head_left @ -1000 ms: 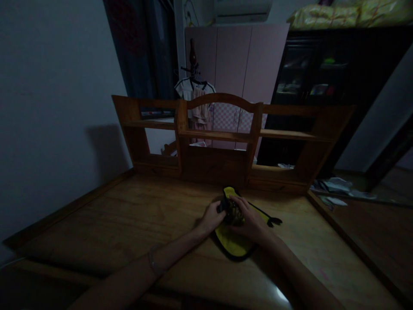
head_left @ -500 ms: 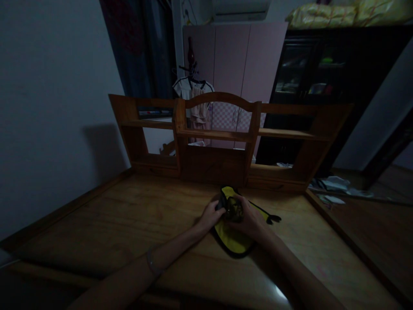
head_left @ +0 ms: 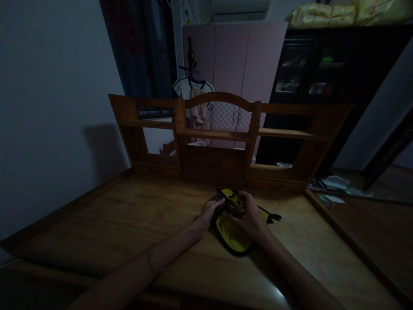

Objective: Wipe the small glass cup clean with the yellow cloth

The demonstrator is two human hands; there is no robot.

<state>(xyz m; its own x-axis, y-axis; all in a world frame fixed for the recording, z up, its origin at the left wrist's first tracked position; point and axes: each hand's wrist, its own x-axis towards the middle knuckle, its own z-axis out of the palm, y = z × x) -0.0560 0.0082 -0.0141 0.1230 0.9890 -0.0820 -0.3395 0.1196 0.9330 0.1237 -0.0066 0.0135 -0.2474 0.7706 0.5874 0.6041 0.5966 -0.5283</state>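
Observation:
A yellow pouch with black edging [head_left: 237,237] lies spread on the wooden desk [head_left: 138,211], with a black cord end at its right. My left hand [head_left: 208,214] pinches the dark edge of the pouch on its left side. In my right hand [head_left: 253,217] is a dark, shiny, see-through object [head_left: 237,203], gripped between thumb and fingers over the pouch. Its exact kind cannot be made out in the dim light. Both hands are close together, and the fingertips of the right are partly hidden behind the object.
A wooden shelf unit [head_left: 214,170] stands along the desk's far edge. To the left is a pale wall [head_left: 58,107]. Clothes [head_left: 196,97] hang behind the shelf, before a pink wardrobe [head_left: 230,56]. Papers [head_left: 337,185] lie beyond the desk at the right.
My right hand and the shiny object have shifted slightly up and away from me, and the object has turned a little. My left hand has moved slightly left with the pouch edge.

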